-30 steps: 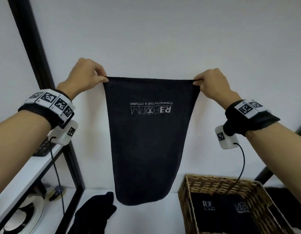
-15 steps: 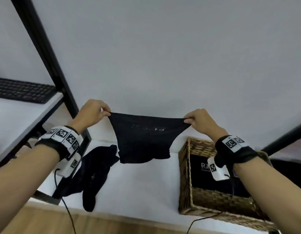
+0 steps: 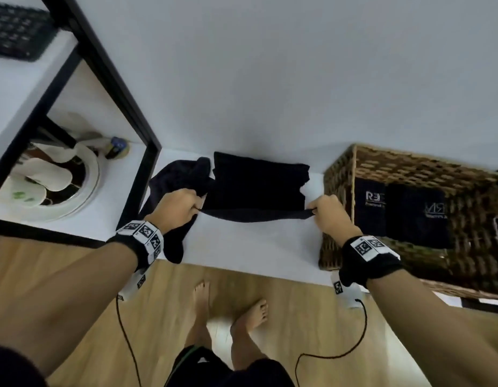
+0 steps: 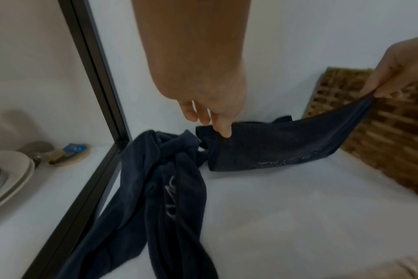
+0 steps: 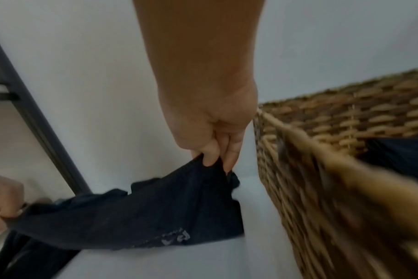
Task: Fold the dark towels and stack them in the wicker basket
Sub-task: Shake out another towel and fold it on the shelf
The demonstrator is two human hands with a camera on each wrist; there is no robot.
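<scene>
The left hand [image 3: 176, 208] pinches one near corner of a dark towel [image 3: 259, 188] and the right hand [image 3: 330, 215] pinches the other, each grip clamped on the cloth between thumb and fingers. Between the 2 grips the near edge sags slightly above the white bench [image 3: 242, 244], while the far part of the towel lies flat on it by the wall. This looks like the first fold: the next move probably calls for carrying both corners toward the far edge, keeping them level so the halves match. A second, crumpled towel [image 3: 172, 174] lies just left, hanging over the near bench edge. The wicker basket [image 3: 337, 191] stands just right, with at least 2 folded towels [image 3: 415, 216] inside.
</scene>
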